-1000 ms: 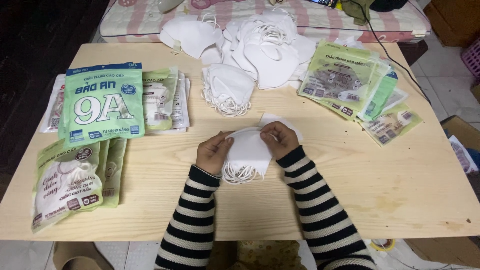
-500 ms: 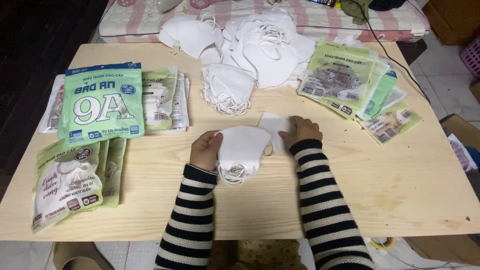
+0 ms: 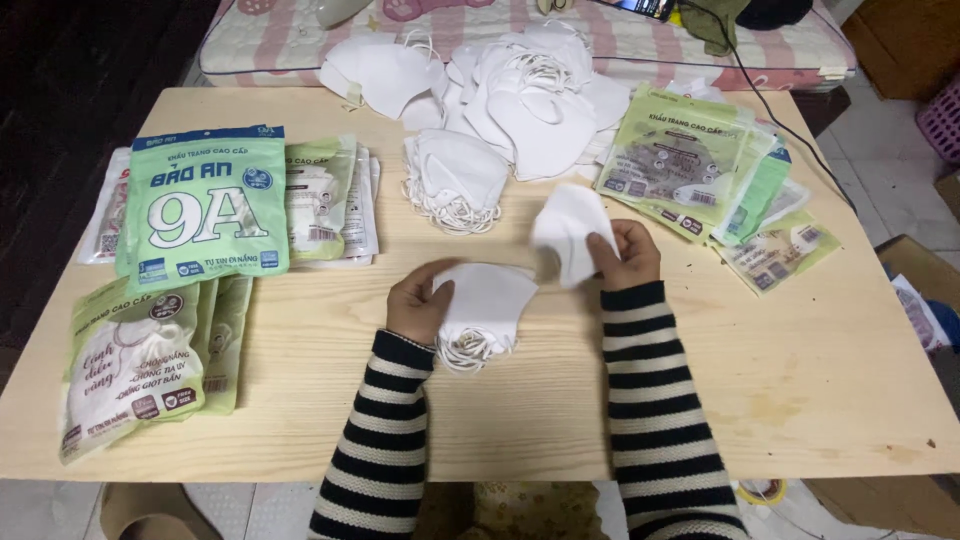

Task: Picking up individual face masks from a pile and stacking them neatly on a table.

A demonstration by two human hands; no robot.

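Left hand (image 3: 418, 303) fingers press a stack of white masks (image 3: 485, 308) flat on the tabletop (image 3: 780, 380); right hand (image 3: 622, 255) fingers pinch one raised mask (image 3: 566, 228)

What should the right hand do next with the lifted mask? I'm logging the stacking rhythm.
Probably lay it onto the small stack that the left hand pins to the table: the right hand pinches a single white mask just above and beside it.
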